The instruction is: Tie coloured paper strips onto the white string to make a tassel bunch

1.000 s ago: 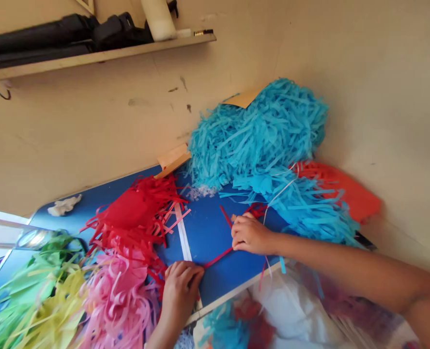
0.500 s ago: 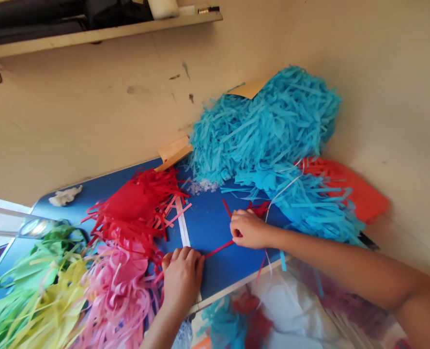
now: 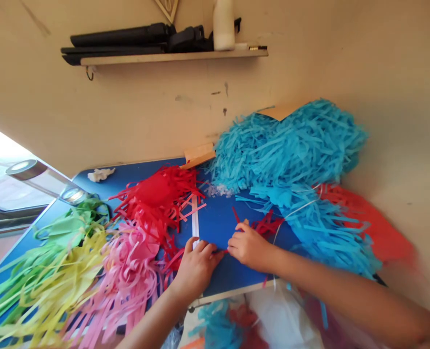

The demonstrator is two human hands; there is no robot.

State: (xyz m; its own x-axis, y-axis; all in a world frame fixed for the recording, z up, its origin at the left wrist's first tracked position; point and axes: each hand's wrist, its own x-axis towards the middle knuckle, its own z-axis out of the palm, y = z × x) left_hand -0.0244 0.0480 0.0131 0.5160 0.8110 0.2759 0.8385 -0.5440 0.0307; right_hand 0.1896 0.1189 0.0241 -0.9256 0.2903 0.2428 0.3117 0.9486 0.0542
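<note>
My left hand (image 3: pixel 199 265) and my right hand (image 3: pixel 250 246) are close together over the blue tabletop (image 3: pixel 218 213), fingers pinched on a thin red paper strip (image 3: pixel 226 251). Only a short piece of the strip shows between them. Behind my right hand lie more red strips (image 3: pixel 269 223). A pile of red fringed paper (image 3: pixel 157 189) is left of my hands, with pink fringe (image 3: pixel 131 252) in front of it. Thin white string (image 3: pixel 302 207) trails past my right wrist and over the lower blue fringe (image 3: pixel 331 228).
A large heap of light blue fringe (image 3: pixel 291 150) leans on the wall, with orange-red paper (image 3: pixel 378 228) to its right. Yellow fringe (image 3: pixel 79 266) and green fringe (image 3: pixel 64 230) spread left, near a clear cylinder (image 3: pixel 51 182). Above runs a shelf (image 3: pixel 178 57) with a white bottle (image 3: pixel 223 26).
My hands have come closer together, shortening the red strip between them. The view has shifted, so more of the shelf and the cylinder shows.
</note>
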